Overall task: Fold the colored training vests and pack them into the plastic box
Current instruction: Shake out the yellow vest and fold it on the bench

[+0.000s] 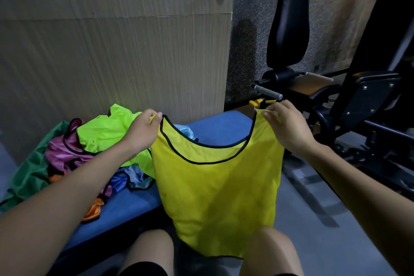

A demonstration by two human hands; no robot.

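Both vest [215,190] straps between pinching fingers [158,116]

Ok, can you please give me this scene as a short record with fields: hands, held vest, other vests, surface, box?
left hand: pinches one shoulder strap of the yellow vest
right hand: pinches the other strap
held vest: yellow, black trim, hanging open above the knees
other vests: loose pile of green, pink, blue and orange, unfolded
surface: blue pad under the pile
box: not in view

One yellow vest [215,186] — two hands [143,132] [289,125]
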